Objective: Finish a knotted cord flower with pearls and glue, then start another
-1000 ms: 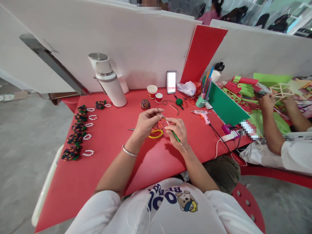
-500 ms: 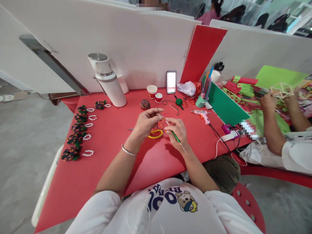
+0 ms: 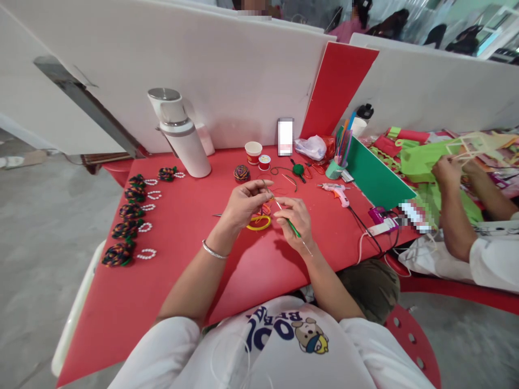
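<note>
In my right hand is a crochet hook with a green grip, its tip slanting up toward the other hand. My left hand pinches dark yarn near the hook's tip; the stitches there are too small to make out. Below the fingers lie yellow-handled scissors, partly hidden by the left hand. Beyond my hands rest a multicoloured yarn ball and a small green yarn ball.
Several dark knitted pieces and white bead loops line the left side. A white thermos, paper cup, phone, pen cup and pink glue gun stand around. At right a co-worker's hands hold a pale frame.
My hands stay nearly in place, with only a slight shift at the hook. The co-worker's pale frame has moved, and the light green sheet near it has come down lower.
</note>
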`<state>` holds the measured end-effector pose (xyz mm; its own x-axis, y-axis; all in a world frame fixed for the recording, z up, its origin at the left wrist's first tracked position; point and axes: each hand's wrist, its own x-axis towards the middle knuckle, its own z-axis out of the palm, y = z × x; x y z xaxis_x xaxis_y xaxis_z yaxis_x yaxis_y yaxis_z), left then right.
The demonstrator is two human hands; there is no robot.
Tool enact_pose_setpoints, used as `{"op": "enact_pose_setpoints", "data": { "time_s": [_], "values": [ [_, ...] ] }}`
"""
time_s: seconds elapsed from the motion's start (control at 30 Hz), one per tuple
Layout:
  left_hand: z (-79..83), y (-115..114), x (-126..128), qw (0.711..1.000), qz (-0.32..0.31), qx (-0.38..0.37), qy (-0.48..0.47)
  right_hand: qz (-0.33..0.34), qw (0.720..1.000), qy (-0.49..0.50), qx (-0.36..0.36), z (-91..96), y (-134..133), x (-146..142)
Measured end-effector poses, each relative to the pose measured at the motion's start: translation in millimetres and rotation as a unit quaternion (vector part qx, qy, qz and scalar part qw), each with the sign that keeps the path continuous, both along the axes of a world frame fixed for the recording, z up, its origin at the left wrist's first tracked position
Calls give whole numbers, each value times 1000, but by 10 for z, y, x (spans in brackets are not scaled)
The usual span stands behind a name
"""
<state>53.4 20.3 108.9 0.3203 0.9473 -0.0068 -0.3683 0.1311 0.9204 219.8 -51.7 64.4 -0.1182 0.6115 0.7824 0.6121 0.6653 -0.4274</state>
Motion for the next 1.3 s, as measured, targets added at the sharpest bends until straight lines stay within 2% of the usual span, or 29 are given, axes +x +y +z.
{"op": "enact_pose_setpoints", "data": {
  "time_s": [0.17,0.4,0.6,0.87,1.07,1.3],
  "values": [
    [4,-2,2,1000,15,-1,4,-8,1000,-8,0,11,-2,-6],
    [-13,9,-28,999,-36,13,29,6,1000,2,18,14,-3,0],
    [1,3,-9,999,1,31,13,-5,1000,-2,5,8,-12,-1],
    [1,-3,-2,999,3,32,14,-9,1000,13,18,23,0,-11],
    [-57,3,-9,998,-32,50,31,-15,999,25,24,10,35,-18],
    [-81,-3,22,997,-37,58,39,-11,999,37,34,9,41,-20]
  ]
}}
